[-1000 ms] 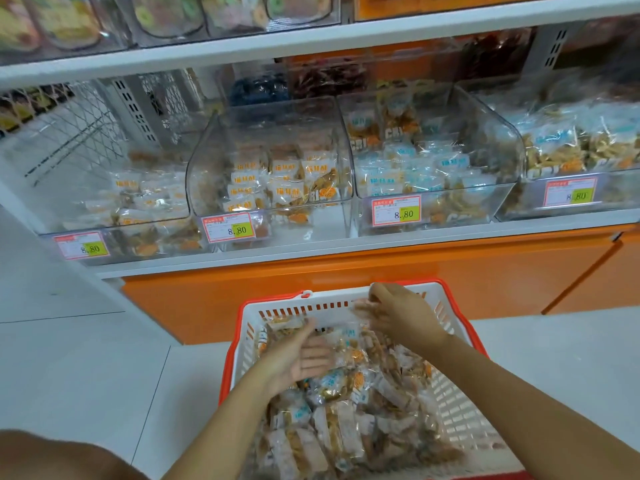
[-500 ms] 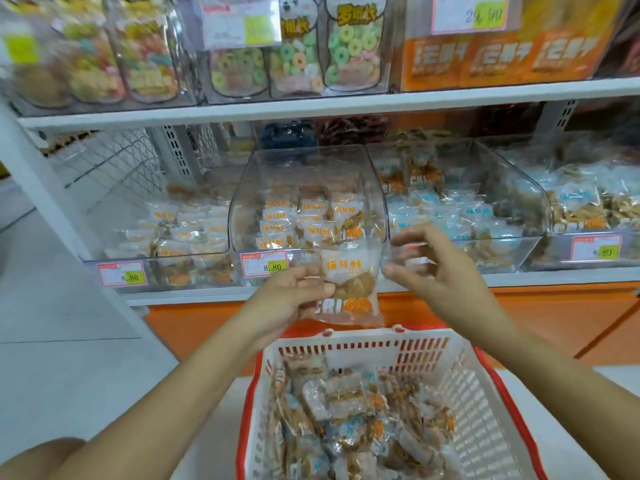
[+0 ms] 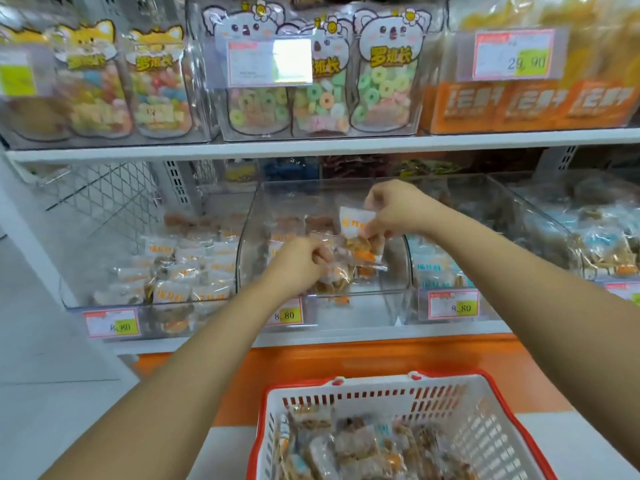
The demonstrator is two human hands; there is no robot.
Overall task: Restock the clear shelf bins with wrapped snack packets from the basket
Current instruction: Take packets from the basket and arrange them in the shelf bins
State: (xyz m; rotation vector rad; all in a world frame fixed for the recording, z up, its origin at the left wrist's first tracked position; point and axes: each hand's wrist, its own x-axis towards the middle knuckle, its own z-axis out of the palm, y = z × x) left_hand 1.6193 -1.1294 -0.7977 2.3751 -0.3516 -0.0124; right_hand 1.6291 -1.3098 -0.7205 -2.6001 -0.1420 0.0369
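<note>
One head-worn view faces the shelf bins (image 3: 394, 282) closely, basket (image 3: 381, 400) just below.

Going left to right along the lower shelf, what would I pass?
Bin of orange-labelled packets → left hand gripping a packet → right hand pinching another packet, both at the middle bin → bin of blue-labelled packets → far-right bin.

Koala-topped bags of ring gummies (image 3: 381, 74) on the upper shelf (image 3: 311, 147), fox-topped candy bags (image 3: 93, 84) left of them; orange packs (image 3: 530, 102) at right, behind a 29.90 price tag (image 3: 512, 55)
</note>
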